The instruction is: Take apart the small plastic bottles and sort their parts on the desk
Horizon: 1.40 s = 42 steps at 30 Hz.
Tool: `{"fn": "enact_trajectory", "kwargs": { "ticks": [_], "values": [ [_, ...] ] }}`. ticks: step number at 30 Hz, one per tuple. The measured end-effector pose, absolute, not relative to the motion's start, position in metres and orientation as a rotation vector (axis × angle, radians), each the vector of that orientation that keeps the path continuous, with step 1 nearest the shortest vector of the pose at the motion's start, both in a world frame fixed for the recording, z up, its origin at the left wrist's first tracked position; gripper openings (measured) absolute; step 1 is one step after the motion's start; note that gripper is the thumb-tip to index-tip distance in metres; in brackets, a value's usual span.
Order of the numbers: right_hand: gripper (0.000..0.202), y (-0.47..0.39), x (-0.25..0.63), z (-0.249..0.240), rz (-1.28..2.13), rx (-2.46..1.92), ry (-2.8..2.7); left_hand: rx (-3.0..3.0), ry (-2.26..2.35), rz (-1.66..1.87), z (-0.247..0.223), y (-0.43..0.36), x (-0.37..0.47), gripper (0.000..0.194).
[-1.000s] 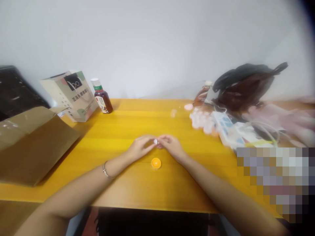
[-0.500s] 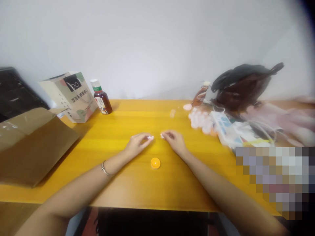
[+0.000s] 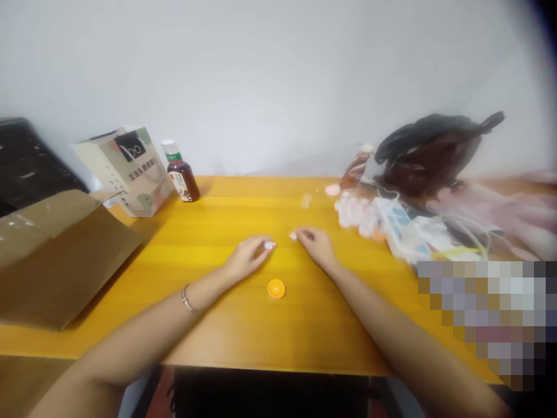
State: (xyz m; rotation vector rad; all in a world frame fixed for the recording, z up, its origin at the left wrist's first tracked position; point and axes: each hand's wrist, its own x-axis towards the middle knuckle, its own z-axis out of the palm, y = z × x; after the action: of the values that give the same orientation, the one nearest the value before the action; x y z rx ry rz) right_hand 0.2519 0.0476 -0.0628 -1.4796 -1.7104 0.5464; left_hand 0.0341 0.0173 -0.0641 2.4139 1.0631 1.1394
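Note:
My left hand (image 3: pixel 247 256) is closed over the table, thumb and fingers pinching a small whitish, shiny piece (image 3: pixel 269 245) whose kind I cannot make out. A little to the right, my right hand (image 3: pixel 317 247) pinches another small whitish piece (image 3: pixel 293 235) at its fingertips. A short gap parts the two pieces. Nearer to me, between my forearms, a small round orange cup-like thing (image 3: pixel 277 288) with a pale spot in its middle rests on the yellow wooden table (image 3: pixel 243 342).
On the left are a cardboard box (image 3: pixel 65 255), a printed paper bag (image 3: pixel 139 174) and a dark-red drink bottle (image 3: pixel 184 177). To the right stand a brown drink bottle (image 3: pixel 357 168), pale round items (image 3: pixel 357 215), a white-blue package (image 3: pixel 394 220) and a dark bag (image 3: pixel 430 151).
My right hand has shifted right and slightly away from me, widening the gap between the two pinched pieces. More of the left piece now shows. The orange thing stays put.

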Motion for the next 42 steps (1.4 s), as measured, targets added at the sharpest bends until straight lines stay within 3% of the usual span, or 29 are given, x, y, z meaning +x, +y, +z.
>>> {"fn": "enact_trajectory", "kwargs": {
  "ticks": [18, 26, 31, 36, 42],
  "values": [
    [0.024, 0.028, 0.243, -0.051, 0.467, -1.427, -1.678, 2.419, 1.017, 1.069, -0.061, 0.012, 0.036, 0.025],
    [0.020, 0.001, 0.210, -0.053, 1.090, -1.135, -1.564, 2.391, 0.954, 1.124, -0.061, 0.009, 0.038, 0.028],
    [0.022, 0.003, 0.212, -0.057, 1.311, -1.055, -1.370, 2.320, 0.926, 1.118, -0.058, 0.004, 0.041, 0.030],
    [0.025, 0.001, 0.211, -0.054, 1.429, -0.971, -1.273, 1.993, 0.854, 1.198, -0.060, 0.003, 0.046, 0.044],
    [0.025, 0.000, 0.204, -0.058, 1.282, -1.013, -1.347, 1.814, 1.022, 1.227, -0.062, 0.008, 0.048, 0.017]
  ]
}}
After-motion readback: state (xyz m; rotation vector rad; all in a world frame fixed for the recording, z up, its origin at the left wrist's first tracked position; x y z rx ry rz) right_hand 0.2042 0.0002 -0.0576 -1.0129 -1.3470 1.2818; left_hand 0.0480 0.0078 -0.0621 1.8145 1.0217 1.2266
